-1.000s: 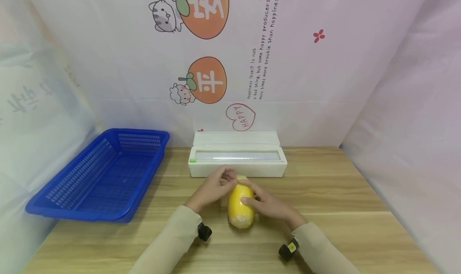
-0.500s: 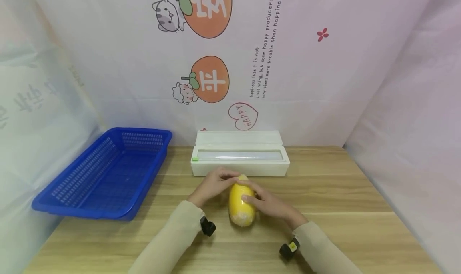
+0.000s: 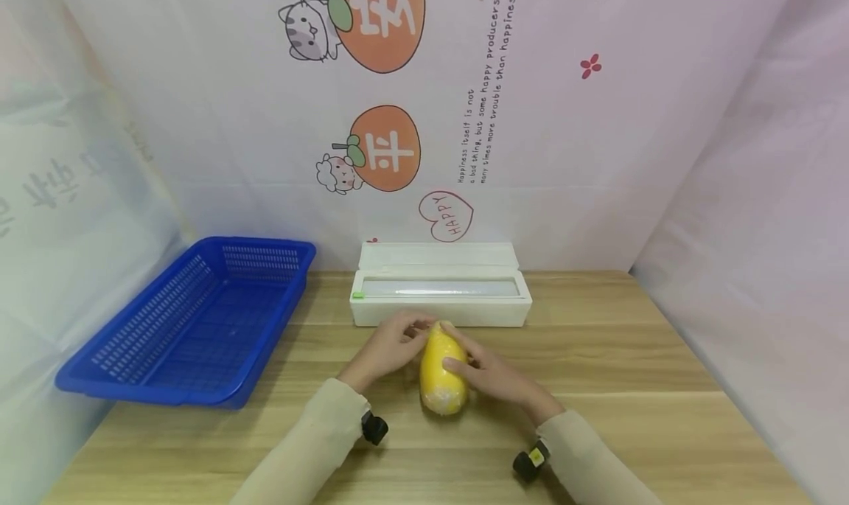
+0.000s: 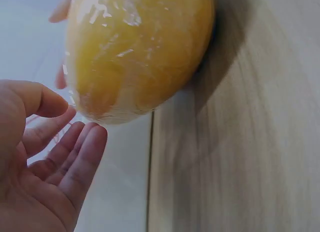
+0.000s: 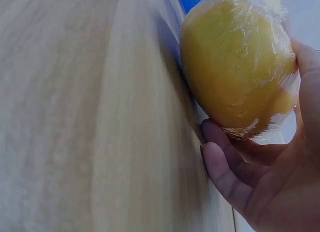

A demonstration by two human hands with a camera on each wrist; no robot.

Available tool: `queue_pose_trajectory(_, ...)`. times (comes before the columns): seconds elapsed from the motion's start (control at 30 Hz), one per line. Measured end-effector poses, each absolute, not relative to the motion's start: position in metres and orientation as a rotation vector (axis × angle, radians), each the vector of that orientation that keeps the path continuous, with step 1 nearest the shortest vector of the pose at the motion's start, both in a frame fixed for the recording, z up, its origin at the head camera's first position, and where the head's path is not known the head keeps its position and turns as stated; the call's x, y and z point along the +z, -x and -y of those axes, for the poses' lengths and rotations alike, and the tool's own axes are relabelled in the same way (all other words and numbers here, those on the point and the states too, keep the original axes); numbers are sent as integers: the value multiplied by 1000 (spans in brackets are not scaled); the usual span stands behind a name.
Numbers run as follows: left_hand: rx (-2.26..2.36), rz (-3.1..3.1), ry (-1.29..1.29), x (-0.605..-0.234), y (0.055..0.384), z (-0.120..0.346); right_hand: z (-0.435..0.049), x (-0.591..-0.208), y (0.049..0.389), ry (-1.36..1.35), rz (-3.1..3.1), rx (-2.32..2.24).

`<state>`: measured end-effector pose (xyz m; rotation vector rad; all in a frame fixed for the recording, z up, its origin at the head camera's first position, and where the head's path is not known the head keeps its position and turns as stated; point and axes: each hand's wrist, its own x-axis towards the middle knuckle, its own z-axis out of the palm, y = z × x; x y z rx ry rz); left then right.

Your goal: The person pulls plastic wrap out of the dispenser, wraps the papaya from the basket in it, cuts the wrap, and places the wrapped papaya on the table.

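A yellow oblong fruit (image 3: 443,378), wrapped in glossy cling film, stands lengthwise before me in the middle of the wooden table. My right hand (image 3: 497,376) holds it from the right, thumb on its top side and fingers toward the far end. Crinkled film gathers at its ends in the right wrist view. At the far left end is my left hand (image 3: 393,349), its loosely bent fingers spread. In the left wrist view, the thumb and index tips (image 4: 62,108) come right up to the edge of the wrapped fruit (image 4: 140,52), other fingers just below.
Behind the fruit stands a white cling film dispenser (image 3: 441,312) with its lid raised and a film roll inside. A blue plastic basket (image 3: 239,387) sits at the left. Patterned white cloth (image 3: 544,136) encloses the table (image 3: 597,416) at the back and sides.
The left hand's fingers closed in toward the fruit's far end, then spread a little again. The fruit's far end tilts up slightly; the right hand keeps its hold, with its index finger shifted along the end.
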<state>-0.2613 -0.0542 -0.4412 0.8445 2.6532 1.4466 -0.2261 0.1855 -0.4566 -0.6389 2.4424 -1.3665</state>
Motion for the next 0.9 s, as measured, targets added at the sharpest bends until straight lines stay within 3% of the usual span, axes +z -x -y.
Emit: queue_pose_trajectory(0.9,1093,-2585,-1040,-420,230,63,-179,-458,229,620,-2456,-1363)
